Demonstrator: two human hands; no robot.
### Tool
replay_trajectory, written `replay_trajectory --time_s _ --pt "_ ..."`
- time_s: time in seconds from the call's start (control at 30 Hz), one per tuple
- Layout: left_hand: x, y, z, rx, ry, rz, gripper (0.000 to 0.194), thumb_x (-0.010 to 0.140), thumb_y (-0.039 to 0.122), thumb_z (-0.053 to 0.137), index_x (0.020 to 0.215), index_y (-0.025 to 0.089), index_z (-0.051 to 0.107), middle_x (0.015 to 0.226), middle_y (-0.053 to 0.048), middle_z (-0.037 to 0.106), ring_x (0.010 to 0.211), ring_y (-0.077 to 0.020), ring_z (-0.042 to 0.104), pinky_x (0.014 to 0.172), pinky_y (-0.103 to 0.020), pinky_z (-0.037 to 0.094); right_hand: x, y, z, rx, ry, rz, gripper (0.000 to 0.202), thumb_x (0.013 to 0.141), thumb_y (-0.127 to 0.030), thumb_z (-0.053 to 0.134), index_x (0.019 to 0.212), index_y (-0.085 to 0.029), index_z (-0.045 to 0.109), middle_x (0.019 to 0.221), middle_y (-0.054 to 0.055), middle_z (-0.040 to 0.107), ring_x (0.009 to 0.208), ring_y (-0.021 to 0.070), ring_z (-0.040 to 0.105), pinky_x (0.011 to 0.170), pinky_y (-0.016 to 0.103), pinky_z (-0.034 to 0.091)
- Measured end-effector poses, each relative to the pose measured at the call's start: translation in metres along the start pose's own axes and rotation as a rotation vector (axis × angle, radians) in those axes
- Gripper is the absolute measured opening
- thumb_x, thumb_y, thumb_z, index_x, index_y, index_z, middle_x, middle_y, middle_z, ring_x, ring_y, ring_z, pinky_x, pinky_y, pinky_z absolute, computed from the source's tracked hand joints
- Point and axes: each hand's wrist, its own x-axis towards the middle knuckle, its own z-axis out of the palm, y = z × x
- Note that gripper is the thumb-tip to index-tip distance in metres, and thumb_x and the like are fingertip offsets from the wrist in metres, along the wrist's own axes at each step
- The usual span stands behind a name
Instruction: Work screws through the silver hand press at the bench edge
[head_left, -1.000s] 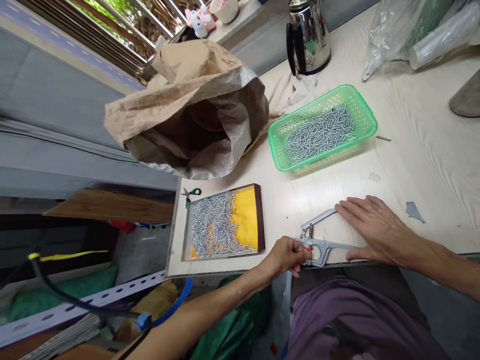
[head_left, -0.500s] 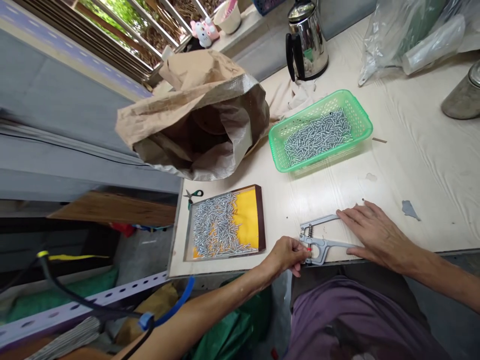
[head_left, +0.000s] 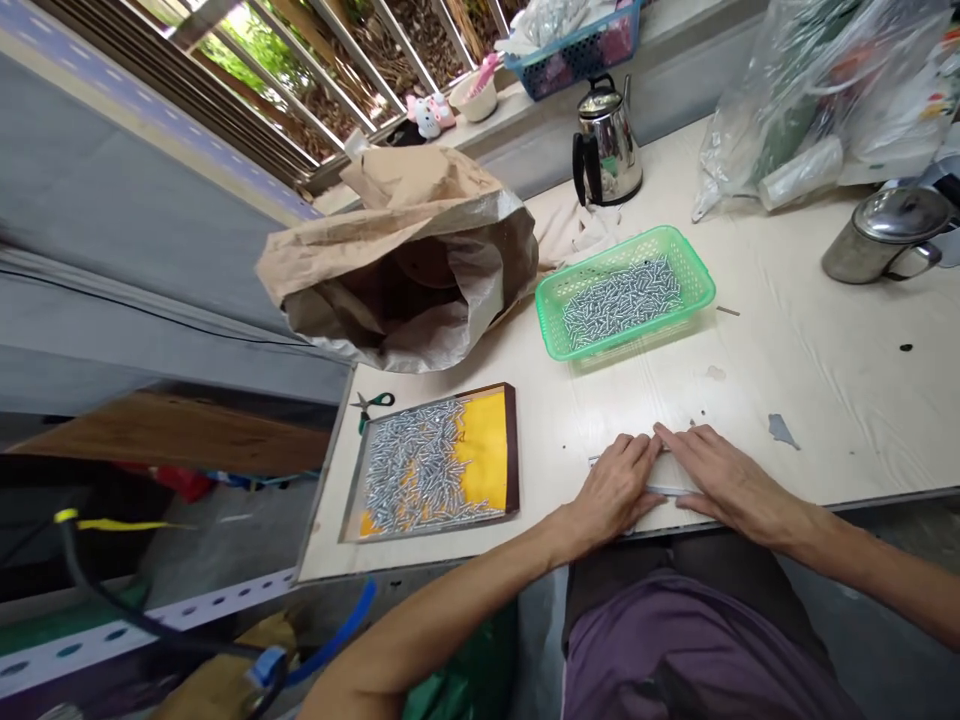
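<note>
On the table's front edge, a grey metal plier-like tool [head_left: 671, 489] lies mostly hidden under my two hands. My left hand [head_left: 611, 490] is closed over its head end, with the fingers pointing towards the other hand. Across the handle ends, my right hand [head_left: 731, 490] grips with fingers on the far handle and thumb on the near one. To the left lies a shallow tray with a dark rim [head_left: 512, 450] and yellow bottom, partly covered by small silvery metal pins [head_left: 416, 465]. Beyond my hands, a green plastic basket [head_left: 551, 340] holds more such pins.
A large open paper sack [head_left: 405, 215] leans at the back left. Green-handled scissors [head_left: 379, 400] lie beside the tray. A steel kettle [head_left: 611, 150], clear plastic bags [head_left: 810, 110] and a lidded metal mug [head_left: 877, 245] stand farther back. The table's left edge is close to the tray.
My left hand has moved from pinching near a red part at the tool's head to lying over the tool, close to my right hand. The camera view has shifted.
</note>
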Motion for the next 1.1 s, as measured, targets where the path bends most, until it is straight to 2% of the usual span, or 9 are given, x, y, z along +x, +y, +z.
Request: replay_trajectory --time_s 0.23,0.37,0.5,0.57,0.7,0.77,0.9,1.03,1.1 --pt "0.009 -0.004 0.004 0.076 0.063 -0.114 0.024 0.092 0.026 0.048 0.111 0.013 0.051 0.095 -0.009 0.057 0.089 -0.0236 0.051 0.078 -0.038 0.049 0.028 0.011 -0.003 -0.188 -0.037 0.012 0.009 0.082 -0.013 0.060 0.090 -0.015 0.060 0.084 0.006 0.061 0.080 0.0213 0.053 0.071 0.032 0.043" --pt "0.016 -0.008 0.010 0.132 0.120 -0.145 0.020 0.096 0.026 0.039 0.098 0.016 0.056 0.085 -0.006 0.058 0.082 -0.0210 0.052 0.072 -0.035 0.049 0.037 0.016 0.000 -0.237 0.004 -0.063 0.018 0.087 -0.010 0.051 0.072 -0.018 0.058 0.070 0.003 0.057 0.070 0.0182 0.051 0.065 0.031 0.036" --pt "0.020 -0.014 0.011 0.125 0.128 -0.146 0.019 0.096 0.027 0.041 0.098 0.017 0.057 0.086 -0.006 0.061 0.083 -0.0210 0.055 0.073 -0.036 0.051 0.039 0.018 -0.004 -0.223 -0.013 -0.034 0.018 0.090 -0.016 0.051 0.073 -0.018 0.058 0.072 0.004 0.058 0.071 0.0179 0.051 0.066 0.031 0.037" --pt "0.017 -0.014 0.016 0.110 0.192 -0.155 0.022 0.095 0.027 0.043 0.111 0.016 0.053 0.101 -0.009 0.062 0.094 -0.0226 0.057 0.081 -0.039 0.051 0.040 0.022 -0.011 -0.186 -0.044 -0.003 0.005 0.086 -0.022 0.058 0.084 -0.018 0.060 0.082 0.006 0.061 0.076 0.0196 0.053 0.069 0.031 0.040" --pt "0.004 0.000 0.043 0.136 0.400 -0.177 0.037 0.095 0.021 0.039 0.131 0.014 0.039 0.137 -0.018 0.047 0.131 -0.0291 0.040 0.102 -0.049 0.041 0.048 0.039 -0.022 -0.048 -0.139 -0.023 0.039 0.077 -0.036 0.068 0.109 -0.017 0.057 0.105 0.012 0.061 0.093 0.0246 0.055 0.077 0.035 0.045" --pt "-0.003 0.011 0.058 0.140 0.442 -0.148 0.040 0.095 0.018 0.037 0.134 0.013 0.037 0.140 -0.018 0.044 0.137 -0.0297 0.033 0.106 -0.051 0.038 0.056 0.050 -0.024 -0.007 -0.175 0.002 0.032 0.082 -0.035 0.062 0.107 -0.016 0.059 0.101 0.011 0.061 0.090 0.0232 0.056 0.076 0.034 0.046" --pt "-0.011 0.027 0.071 0.067 0.482 -0.118 0.041 0.095 0.028 0.042 0.133 0.012 0.041 0.133 -0.017 0.053 0.132 -0.0286 0.042 0.107 -0.051 0.038 0.076 0.059 -0.023 -0.065 -0.164 0.075 0.017 0.090 -0.020 0.047 0.087 -0.018 0.063 0.088 0.008 0.061 0.083 0.0198 0.055 0.071 0.030 0.044" --pt "-0.010 0.031 0.062 -0.056 0.485 -0.138 0.043 0.094 0.034 0.044 0.130 0.012 0.044 0.128 -0.016 0.057 0.129 -0.0289 0.045 0.108 -0.053 0.037 0.093 0.037 -0.021 -0.156 -0.139 0.116 0.020 0.089 -0.014 0.046 0.085 -0.018 0.065 0.091 0.009 0.061 0.086 0.0201 0.053 0.073 0.031 0.042" --pt "-0.009 0.031 0.057 -0.103 0.474 -0.142 0.045 0.094 0.037 0.044 0.130 0.011 0.045 0.129 -0.016 0.057 0.129 -0.0298 0.044 0.108 -0.052 0.037 0.098 0.013 -0.017 -0.173 -0.168 0.012 0.021 0.087 -0.011 0.047 0.091 -0.019 0.066 0.096 0.009 0.061 0.090 0.0206 0.051 0.075 0.032 0.040"
